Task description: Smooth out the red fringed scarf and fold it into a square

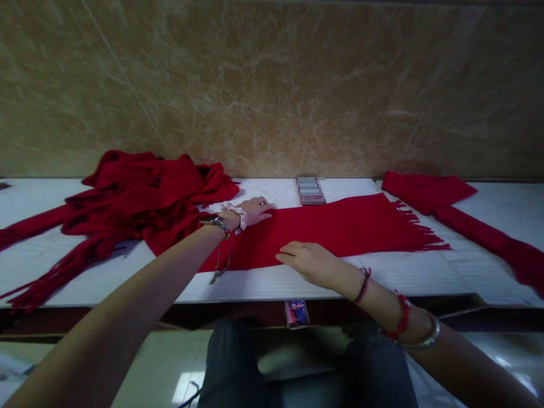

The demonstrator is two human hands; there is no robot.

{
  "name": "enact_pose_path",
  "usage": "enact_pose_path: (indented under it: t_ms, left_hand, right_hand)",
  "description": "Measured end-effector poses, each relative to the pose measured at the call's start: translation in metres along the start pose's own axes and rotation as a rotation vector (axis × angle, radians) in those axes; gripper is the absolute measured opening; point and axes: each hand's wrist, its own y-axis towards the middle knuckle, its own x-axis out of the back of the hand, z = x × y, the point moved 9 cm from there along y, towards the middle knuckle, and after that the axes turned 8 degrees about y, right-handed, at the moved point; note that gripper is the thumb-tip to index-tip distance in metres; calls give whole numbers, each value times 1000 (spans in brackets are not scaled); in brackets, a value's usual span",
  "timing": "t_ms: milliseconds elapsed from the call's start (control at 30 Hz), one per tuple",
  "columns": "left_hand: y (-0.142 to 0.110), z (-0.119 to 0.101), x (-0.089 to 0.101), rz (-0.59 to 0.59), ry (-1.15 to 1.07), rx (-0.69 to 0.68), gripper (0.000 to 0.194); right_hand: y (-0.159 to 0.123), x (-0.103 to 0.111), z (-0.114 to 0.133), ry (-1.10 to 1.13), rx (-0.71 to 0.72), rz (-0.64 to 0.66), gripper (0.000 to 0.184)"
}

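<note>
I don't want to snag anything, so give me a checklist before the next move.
1. Left hand at the flat red cloth's far edge: ok.
2. Right hand gripping the cloth: cannot tell; fingertips are over it.
3. Fringe clear of both hands: ok.
4. Cloth's left end free of the crumpled red pile: cannot tell; partly hidden.
5. Dangling bracelet cord away from the cloth: not ok; hangs over it.

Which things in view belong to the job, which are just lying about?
Job:
flat red scarf
left hand
right hand
red heap and far-right red cloth (probably; same colour)

Lying about, apparently:
blurred block behind the scarf
blurred item in front of it
</note>
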Motion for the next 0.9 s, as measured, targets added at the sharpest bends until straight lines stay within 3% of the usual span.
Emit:
enact_pose_path:
  t_ms: [167, 400, 633, 900]
  left_hand:
    - [6, 19, 0, 4, -179, 102, 35]
    - [25, 20, -3, 93, -282, 80, 26]
    - [30, 27, -6, 99, -389, 59, 29]
    - [24, 28, -5, 49, -570, 69, 32]
  right_hand:
    - [5, -3, 1, -122, -46, -104, 16]
    - [14, 0, 11, -226, 15, -197, 15]
    - [32, -7, 26, -187, 104, -139, 15]
    - [21, -7, 25, -224, 94, -183, 15]
